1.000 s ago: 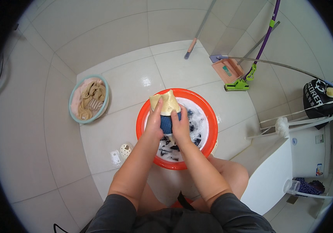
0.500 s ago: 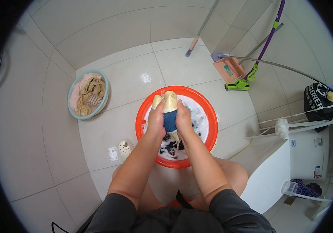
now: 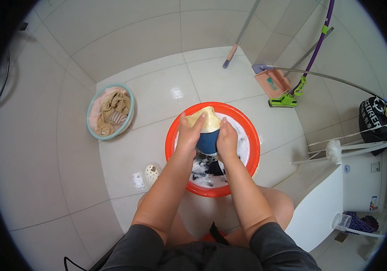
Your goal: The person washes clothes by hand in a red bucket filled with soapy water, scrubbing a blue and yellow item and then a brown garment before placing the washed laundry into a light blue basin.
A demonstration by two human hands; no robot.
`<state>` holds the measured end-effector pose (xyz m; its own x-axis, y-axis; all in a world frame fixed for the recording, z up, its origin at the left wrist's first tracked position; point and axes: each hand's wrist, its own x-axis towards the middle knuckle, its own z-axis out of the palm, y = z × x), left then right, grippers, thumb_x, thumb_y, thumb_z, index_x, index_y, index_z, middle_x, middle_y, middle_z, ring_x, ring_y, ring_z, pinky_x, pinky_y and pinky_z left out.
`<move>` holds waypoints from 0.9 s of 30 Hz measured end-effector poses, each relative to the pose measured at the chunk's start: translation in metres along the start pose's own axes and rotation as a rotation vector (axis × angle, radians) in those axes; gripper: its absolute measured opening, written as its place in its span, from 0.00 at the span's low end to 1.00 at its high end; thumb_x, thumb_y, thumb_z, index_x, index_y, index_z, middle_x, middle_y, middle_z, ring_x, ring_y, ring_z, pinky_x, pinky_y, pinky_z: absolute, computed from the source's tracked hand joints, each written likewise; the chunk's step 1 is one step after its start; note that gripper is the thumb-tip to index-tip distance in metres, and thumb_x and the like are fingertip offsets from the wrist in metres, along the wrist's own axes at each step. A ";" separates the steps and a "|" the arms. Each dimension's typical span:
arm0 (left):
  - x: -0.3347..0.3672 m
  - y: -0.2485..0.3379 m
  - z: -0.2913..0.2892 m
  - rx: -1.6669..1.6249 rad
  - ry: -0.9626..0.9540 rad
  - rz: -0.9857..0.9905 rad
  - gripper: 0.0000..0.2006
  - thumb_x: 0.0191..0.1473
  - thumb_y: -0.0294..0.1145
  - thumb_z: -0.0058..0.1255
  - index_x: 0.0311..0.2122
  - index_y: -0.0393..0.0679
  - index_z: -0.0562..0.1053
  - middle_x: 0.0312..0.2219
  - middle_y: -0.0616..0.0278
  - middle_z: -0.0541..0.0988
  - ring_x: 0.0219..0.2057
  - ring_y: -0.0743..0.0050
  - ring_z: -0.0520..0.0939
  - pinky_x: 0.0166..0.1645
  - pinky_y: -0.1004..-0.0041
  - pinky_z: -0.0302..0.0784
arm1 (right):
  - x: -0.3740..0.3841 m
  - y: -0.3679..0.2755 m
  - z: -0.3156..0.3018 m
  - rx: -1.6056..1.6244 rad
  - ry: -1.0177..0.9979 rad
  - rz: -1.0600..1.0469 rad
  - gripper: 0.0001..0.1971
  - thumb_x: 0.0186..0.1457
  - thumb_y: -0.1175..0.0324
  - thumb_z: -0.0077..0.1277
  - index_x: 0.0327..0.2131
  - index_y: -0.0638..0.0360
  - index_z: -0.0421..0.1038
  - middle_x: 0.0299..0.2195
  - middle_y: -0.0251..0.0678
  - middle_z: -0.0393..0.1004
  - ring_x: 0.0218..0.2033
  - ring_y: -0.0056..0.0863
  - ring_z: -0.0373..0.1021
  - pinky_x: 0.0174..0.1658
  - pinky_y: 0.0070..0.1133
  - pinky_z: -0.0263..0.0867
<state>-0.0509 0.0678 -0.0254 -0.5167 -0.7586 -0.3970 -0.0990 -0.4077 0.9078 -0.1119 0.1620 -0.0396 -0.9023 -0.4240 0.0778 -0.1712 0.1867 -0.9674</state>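
Over a red-orange basin, both my hands grip a piece of cloth, cream at the far end and blue at the near end. What kind of cloth article it is, I cannot make out. My left hand holds its left edge, thumb laid along the cream part. On the opposite edge my right hand is closed round it, thumb up. Beneath, white suds fill the basin, and dark wet cloth lies among them. The cloth hides part of the fingers.
A light-blue basin of beige and pink laundry stands at the left wall. At the back right are a broom, a pink dustpan and a green-and-purple mop. A cream clog is on the tiles; a white appliance stands right.
My hands have moved slightly apart, and the cloth between them has opened from a narrow, folded bundle to a wider shape. The strand hanging below it no longer shows. The whole view has shifted slightly.
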 end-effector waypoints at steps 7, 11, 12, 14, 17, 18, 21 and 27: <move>-0.013 0.023 -0.011 -0.223 -0.357 -0.184 0.22 0.43 0.33 0.58 0.43 0.39 0.65 0.34 0.60 0.72 0.37 0.74 0.74 0.40 0.75 0.69 | -0.015 0.002 0.010 0.181 -0.266 0.052 0.21 0.59 0.58 0.31 0.37 0.67 0.68 0.32 0.50 0.72 0.36 0.38 0.69 0.42 0.26 0.60; -0.019 0.026 -0.015 -0.261 -0.353 -0.153 0.20 0.43 0.32 0.58 0.41 0.39 0.65 0.34 0.60 0.72 0.35 0.74 0.74 0.38 0.75 0.70 | -0.008 0.003 0.002 0.302 -0.403 0.118 0.23 0.60 0.56 0.29 0.38 0.67 0.68 0.32 0.43 0.72 0.35 0.30 0.68 0.43 0.23 0.60; -0.017 0.024 -0.017 -0.267 -0.380 -0.128 0.20 0.43 0.31 0.58 0.41 0.39 0.65 0.33 0.60 0.72 0.34 0.74 0.74 0.38 0.75 0.70 | -0.007 0.000 0.002 0.341 -0.419 0.158 0.23 0.60 0.55 0.29 0.38 0.67 0.68 0.33 0.43 0.72 0.36 0.30 0.68 0.43 0.23 0.60; -0.014 0.022 -0.021 -0.264 -0.382 -0.112 0.20 0.42 0.30 0.57 0.42 0.39 0.65 0.34 0.60 0.72 0.34 0.73 0.74 0.38 0.75 0.71 | -0.005 -0.005 0.001 0.419 -0.450 0.238 0.23 0.60 0.55 0.29 0.39 0.66 0.68 0.34 0.44 0.72 0.36 0.30 0.67 0.43 0.22 0.60; -0.011 0.019 -0.015 -0.268 -0.305 -0.129 0.21 0.42 0.27 0.55 0.43 0.38 0.64 0.34 0.59 0.72 0.35 0.71 0.74 0.40 0.73 0.71 | -0.003 0.001 0.001 0.398 -0.472 0.267 0.24 0.60 0.54 0.30 0.39 0.66 0.68 0.35 0.45 0.72 0.38 0.30 0.67 0.44 0.21 0.59; -0.010 0.017 -0.014 -0.284 -0.251 -0.125 0.21 0.42 0.26 0.54 0.43 0.39 0.65 0.35 0.58 0.72 0.36 0.70 0.74 0.41 0.72 0.70 | -0.002 0.003 0.001 0.336 -0.464 0.279 0.23 0.60 0.55 0.31 0.40 0.66 0.68 0.36 0.45 0.71 0.38 0.30 0.66 0.45 0.22 0.59; -0.003 0.011 -0.020 -0.358 -0.134 -0.088 0.20 0.41 0.23 0.51 0.43 0.38 0.65 0.33 0.58 0.72 0.35 0.70 0.75 0.39 0.73 0.71 | -0.001 0.000 -0.001 0.065 -0.344 0.214 0.19 0.58 0.59 0.36 0.42 0.66 0.67 0.37 0.46 0.70 0.41 0.31 0.65 0.47 0.22 0.57; -0.003 0.022 -0.023 -0.536 0.110 -0.053 0.22 0.41 0.21 0.49 0.46 0.38 0.62 0.35 0.57 0.71 0.36 0.67 0.74 0.39 0.71 0.72 | -0.043 0.002 -0.010 -0.028 0.071 0.090 0.25 0.52 0.65 0.45 0.53 0.63 0.54 0.50 0.47 0.57 0.51 0.37 0.56 0.54 0.29 0.52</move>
<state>-0.0322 0.0495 -0.0078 -0.4281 -0.7669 -0.4781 0.3395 -0.6268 0.7014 -0.0771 0.1892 -0.0423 -0.9402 -0.3405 0.0092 -0.0984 0.2458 -0.9643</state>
